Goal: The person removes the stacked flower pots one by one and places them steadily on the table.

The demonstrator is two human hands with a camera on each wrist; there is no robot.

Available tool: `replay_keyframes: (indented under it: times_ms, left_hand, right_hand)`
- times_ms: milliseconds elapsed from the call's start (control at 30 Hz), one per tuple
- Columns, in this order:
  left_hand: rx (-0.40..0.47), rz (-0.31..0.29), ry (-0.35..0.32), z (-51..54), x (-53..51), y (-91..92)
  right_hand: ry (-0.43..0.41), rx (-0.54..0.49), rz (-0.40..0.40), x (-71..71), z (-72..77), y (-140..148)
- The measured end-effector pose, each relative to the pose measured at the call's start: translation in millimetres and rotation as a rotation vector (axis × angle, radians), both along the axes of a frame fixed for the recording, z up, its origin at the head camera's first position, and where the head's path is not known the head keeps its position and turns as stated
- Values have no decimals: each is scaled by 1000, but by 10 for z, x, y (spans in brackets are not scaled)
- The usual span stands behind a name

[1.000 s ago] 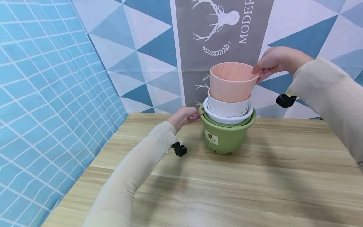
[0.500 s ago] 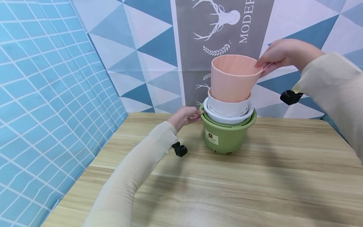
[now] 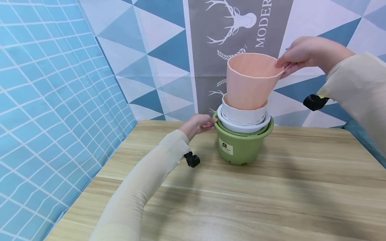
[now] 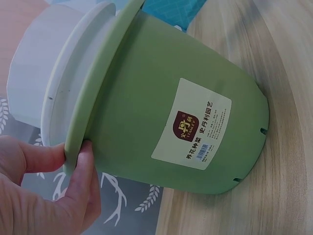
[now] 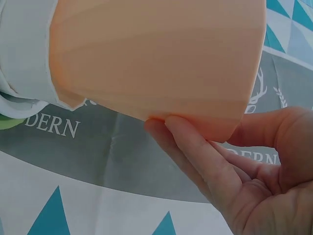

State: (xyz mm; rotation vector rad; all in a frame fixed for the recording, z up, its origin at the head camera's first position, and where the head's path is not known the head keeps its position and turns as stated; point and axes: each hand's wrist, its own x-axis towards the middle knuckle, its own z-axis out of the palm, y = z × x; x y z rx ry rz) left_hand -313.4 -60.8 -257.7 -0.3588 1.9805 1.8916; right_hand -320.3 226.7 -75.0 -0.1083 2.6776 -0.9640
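Observation:
A green pot [image 3: 241,149] with a paper label [image 4: 193,125] stands upright on the table, holding white pots [image 3: 242,115] nested inside. My left hand [image 3: 199,125] pinches the green pot's left rim between thumb and fingers, seen closely in the left wrist view [image 4: 54,186]. Above them is a pink pot [image 3: 250,88], slightly tilted, its lower end still inside the upper white pot. My right hand [image 3: 310,55] pinches the pink pot's right rim; in the right wrist view the fingers [image 5: 195,156] lie against its outer wall [image 5: 156,58]. The pink pot's base is hidden.
The wood-grain table [image 3: 241,201] extends in front of and to both sides of the pots. Behind it hangs a patterned backdrop [image 3: 163,33] with triangles and a deer print. A blue gridded sheet [image 3: 54,100] rises along the left side.
My right hand has moved up and to the right, and the pink pot has risen with it, more of its wall showing above the white pot. The left hand keeps its grip on the green rim.

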Motion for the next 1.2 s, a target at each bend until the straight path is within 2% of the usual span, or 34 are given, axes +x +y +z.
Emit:
replay_keyframes:
  times_ms: [367,767,1200]
  left_hand:
    - [12,-9,-11,7,3,17]
    - [5,-20,-22,-18,-9,53]
    - [11,-18,-16,-8,-30,38]
  right_hand:
    - [4,-27,-37,56,50,116]
    - [10,6,-17,65,49,194]
    - [-1,21,-16,118,136,264]
